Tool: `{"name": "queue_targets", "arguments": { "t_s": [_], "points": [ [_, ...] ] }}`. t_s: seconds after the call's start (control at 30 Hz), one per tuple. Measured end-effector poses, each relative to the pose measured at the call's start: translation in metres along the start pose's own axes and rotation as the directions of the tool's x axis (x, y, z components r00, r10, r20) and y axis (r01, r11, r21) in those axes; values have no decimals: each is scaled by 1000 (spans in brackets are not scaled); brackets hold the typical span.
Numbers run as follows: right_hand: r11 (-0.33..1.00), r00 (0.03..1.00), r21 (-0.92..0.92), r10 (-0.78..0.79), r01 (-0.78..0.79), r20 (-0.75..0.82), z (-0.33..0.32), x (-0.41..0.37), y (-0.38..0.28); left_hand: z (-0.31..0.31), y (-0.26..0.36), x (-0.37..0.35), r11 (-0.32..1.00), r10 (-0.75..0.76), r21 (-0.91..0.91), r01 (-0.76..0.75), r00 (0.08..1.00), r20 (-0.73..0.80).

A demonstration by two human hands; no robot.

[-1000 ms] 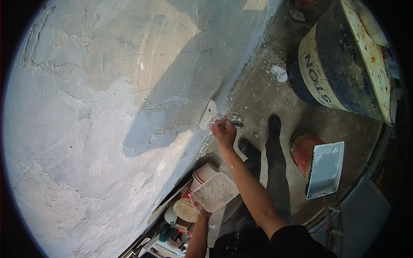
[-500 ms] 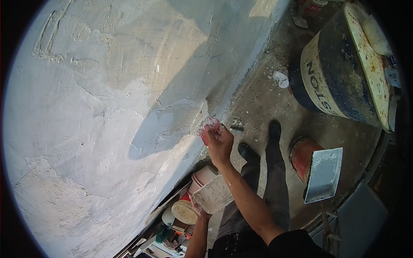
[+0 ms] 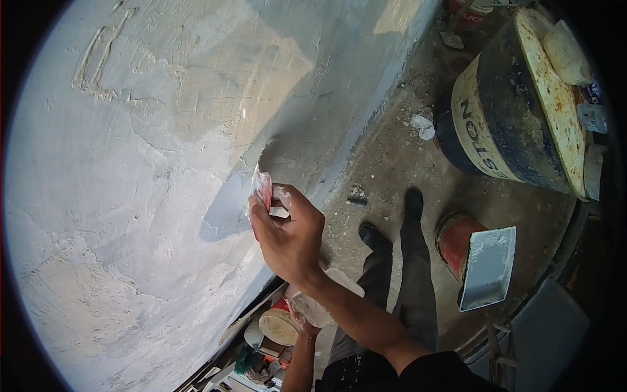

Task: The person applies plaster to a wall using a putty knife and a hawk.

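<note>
My right hand (image 3: 290, 232) pinches a red plastic scraper (image 3: 263, 186) whose surface is smeared with white plaster. The scraper's edge is against or very close to the plastered wall (image 3: 163, 176), which is patchy grey, white and beige with rough ridges. Lower down, my left hand (image 3: 304, 324) grips the edge of a plaster-coated board (image 3: 313, 310). My right forearm hides part of this board. What lies under the left fingers cannot be seen well.
A dark blue drum (image 3: 516, 111) with a cream band stands on the right. Near it, a plaster-marked grey tray (image 3: 486, 271) rests on a red bucket (image 3: 454, 238). Buckets (image 3: 279, 326) and clutter line the wall's base. Rubble (image 3: 421, 125) lies on the floor.
My right hand has moved left and slightly down across the wall with the scraper, which now stands more upright. The left hand keeps its hold on the board, now more covered by my forearm.
</note>
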State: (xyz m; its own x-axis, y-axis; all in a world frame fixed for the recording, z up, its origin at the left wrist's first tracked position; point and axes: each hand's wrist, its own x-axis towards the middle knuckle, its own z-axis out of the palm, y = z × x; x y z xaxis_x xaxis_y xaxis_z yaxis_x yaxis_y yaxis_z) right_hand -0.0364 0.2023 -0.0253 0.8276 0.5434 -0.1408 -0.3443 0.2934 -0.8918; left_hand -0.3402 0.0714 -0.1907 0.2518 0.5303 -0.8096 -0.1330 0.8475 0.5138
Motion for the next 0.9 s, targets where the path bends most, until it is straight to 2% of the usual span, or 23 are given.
{"name": "queue_targets", "arguments": {
  "t_s": [0.1,0.17,0.23,0.27,0.33,0.37,0.4,0.43,0.47,0.5,0.53,0.57,0.6,0.63,0.73,0.83,0.9],
  "points": [
    [984,986,-68,-160,162,39,7,-10,-13,4,1,6,999,-9,-35,10,1000,26],
    [977,981,-102,-184,189,56,2,-14,-20,8,2,11,998,-14,-56,16,999,37],
    [993,993,-29,-114,115,32,-10,-17,-20,12,2,15,997,-9,-81,13,999,49],
    [1000,998,-27,-13,15,59,-26,-19,-17,14,1,17,995,-6,-96,11,999,52],
    [996,1000,86,5,-8,29,-59,-22,1,23,3,27,989,2,-150,8,997,71],
    [992,993,70,96,-101,70,-86,-23,-1,29,3,30,983,0,-182,14,997,78],
    [982,985,98,153,-160,75,-110,-22,-5,52,7,35,979,24,-203,1,992,121],
    [957,962,100,267,-271,48,-133,-20,-10,61,9,40,986,31,-166,24,945,325],
    [966,963,-32,257,-255,77,-165,-19,-2,57,2,54,912,42,-388,132,912,409],
    [934,936,-102,348,-342,45,-189,-21,-8,68,1,62,921,31,-364,137,907,419],
    [934,940,-138,339,-330,47,-214,-24,-6,80,0,67,930,16,-338,144,904,428],
    [902,924,-239,379,-360,38,-229,-26,-14,88,-4,70,938,-1,-310,152,899,438],
    [839,897,-379,439,-391,47,-241,-25,-22,97,-8,74,913,10,-377,157,914,405],
    [756,866,-510,499,-411,42,-249,-26,-29,106,-12,76,935,14,-333,122,925,379],
    [648,834,-643,551,-408,25,-262,-34,-28,129,-27,87,979,7,-196,61,943,333],
    [549,878,-818,462,-173,124,-265,-31,-26,145,-32,88,972,-14,-210,109,913,409],
    [473,881,-863,468,-178,75,-254,-23,-41,161,-27,83,987,25,-153,40,915,402]
  ]
}}
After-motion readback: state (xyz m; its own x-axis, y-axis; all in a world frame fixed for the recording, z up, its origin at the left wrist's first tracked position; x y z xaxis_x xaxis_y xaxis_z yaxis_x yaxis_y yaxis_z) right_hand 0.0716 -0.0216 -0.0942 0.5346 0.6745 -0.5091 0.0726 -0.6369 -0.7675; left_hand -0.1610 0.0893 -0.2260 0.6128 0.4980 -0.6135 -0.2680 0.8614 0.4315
